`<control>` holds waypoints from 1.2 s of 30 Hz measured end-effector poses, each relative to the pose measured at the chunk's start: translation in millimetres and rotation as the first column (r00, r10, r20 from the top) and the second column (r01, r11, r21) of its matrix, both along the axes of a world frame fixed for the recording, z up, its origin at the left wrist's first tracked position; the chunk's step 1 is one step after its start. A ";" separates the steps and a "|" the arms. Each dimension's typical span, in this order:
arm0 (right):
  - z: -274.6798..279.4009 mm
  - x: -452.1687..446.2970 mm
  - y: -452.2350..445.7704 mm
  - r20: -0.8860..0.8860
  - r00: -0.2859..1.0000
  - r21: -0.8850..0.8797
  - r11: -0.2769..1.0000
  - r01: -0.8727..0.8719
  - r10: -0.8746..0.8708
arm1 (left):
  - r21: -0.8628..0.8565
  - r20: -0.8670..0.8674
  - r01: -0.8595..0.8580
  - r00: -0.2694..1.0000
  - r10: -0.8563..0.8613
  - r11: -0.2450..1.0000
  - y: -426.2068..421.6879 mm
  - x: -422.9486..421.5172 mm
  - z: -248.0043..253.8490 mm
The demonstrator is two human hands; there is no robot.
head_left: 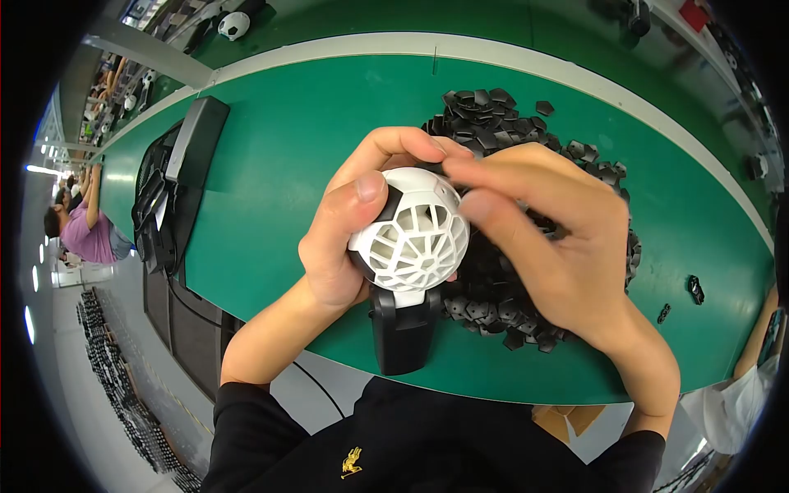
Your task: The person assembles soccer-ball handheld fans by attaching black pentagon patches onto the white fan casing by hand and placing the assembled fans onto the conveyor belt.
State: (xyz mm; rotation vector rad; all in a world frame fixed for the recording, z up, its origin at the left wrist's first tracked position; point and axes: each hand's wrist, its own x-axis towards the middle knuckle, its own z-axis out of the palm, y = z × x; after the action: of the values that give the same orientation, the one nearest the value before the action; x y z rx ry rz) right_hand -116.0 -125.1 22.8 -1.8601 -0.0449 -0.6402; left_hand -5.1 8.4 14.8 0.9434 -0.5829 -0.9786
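white latticed ball held over green table

the ball meets a black base on its near side. the left hand curls closed around its left. the right hand has thumb and forefinger nearly together at its right; blur hides any grip. black pieces lie heaped far and right.

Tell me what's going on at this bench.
A person's left hand grips a white openwork ball with black patches, a black part joined below it. The right hand has its blurred fingertips at the ball's upper right side; whether they hold anything is unclear. Loose black pieces lie heaped on the green table.
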 end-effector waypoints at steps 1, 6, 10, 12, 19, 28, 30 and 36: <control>-0.1 0.4 0.0 -0.042 0.999 0.062 0.998 0.032 -0.030 | 0.002 -0.005 0.032 0.999 -0.032 0.999 1.4 1.4 0.4; -0.7 2.4 -0.1 -0.106 0.992 0.289 0.953 0.093 -0.065 | 0.081 0.092 -0.054 0.995 0.047 0.995 -3.8 -4.4 3.5; -5.5 6.2 -1.8 -0.007 0.994 0.248 0.963 0.108 -0.109 | 0.077 0.069 -0.029 0.997 0.024 0.997 -2.7 -2.8 1.6; -5.1 5.8 -2.4 0.039 0.990 0.197 0.973 0.122 -0.133 | 0.013 0.031 -0.013 0.999 0.013 1.000 -2.3 -2.2 -0.7; -7.2 4.8 0.1 0.191 0.978 -0.205 0.971 0.120 -0.080 | -0.135 -0.019 0.063 0.998 -0.066 0.989 3.0 8.5 -8.5; -20.5 13.0 -17.5 0.316 0.944 -0.329 0.944 0.011 0.099 | -0.165 0.287 0.031 0.958 0.018 0.986 6.6 18.2 -10.2; -11.0 10.8 -22.4 0.198 0.972 -0.426 0.904 -0.033 0.128 | -0.175 0.482 0.017 0.874 0.070 0.984 7.9 22.3 -9.9; -17.2 8.7 -91.4 -0.233 0.887 -0.436 0.859 0.270 -0.398 | -0.240 0.452 -0.014 0.883 0.124 0.971 10.0 18.5 -12.2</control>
State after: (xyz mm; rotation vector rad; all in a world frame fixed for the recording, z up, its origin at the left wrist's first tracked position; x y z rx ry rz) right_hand -107.3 -216.5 5.6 -2.3741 0.4050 -0.5914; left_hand 13.4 18.4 2.6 0.9855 -1.0380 -0.5982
